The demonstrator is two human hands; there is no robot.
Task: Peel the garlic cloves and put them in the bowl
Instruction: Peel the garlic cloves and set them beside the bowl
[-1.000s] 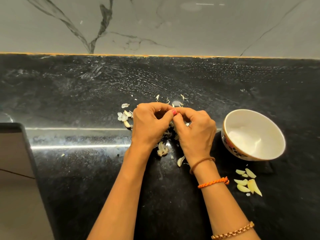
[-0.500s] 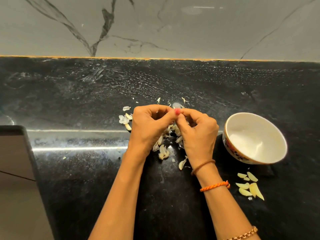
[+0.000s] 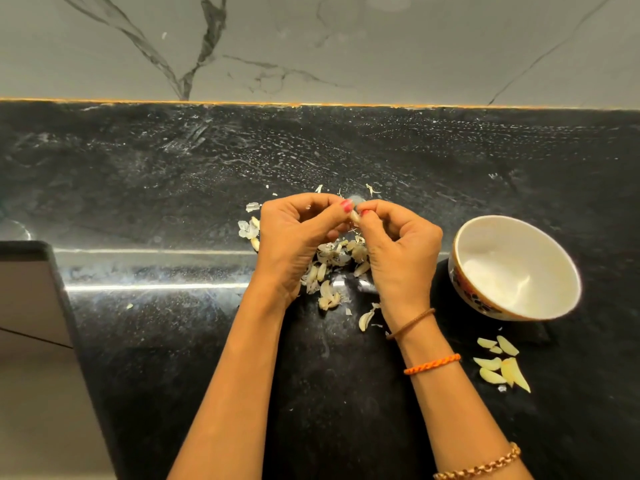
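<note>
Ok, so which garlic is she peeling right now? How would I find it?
Start at the white bowl on the black counter and look left to where the two hands meet. The clove is the small pale piece pinched between the left hand and right hand, by the red nails. It alone is held up; the other bits lie on the counter.

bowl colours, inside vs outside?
Bowl: plain white inside, gold rim, dark floral pattern with orange on the outer wall. Head view, the only one.
</note>
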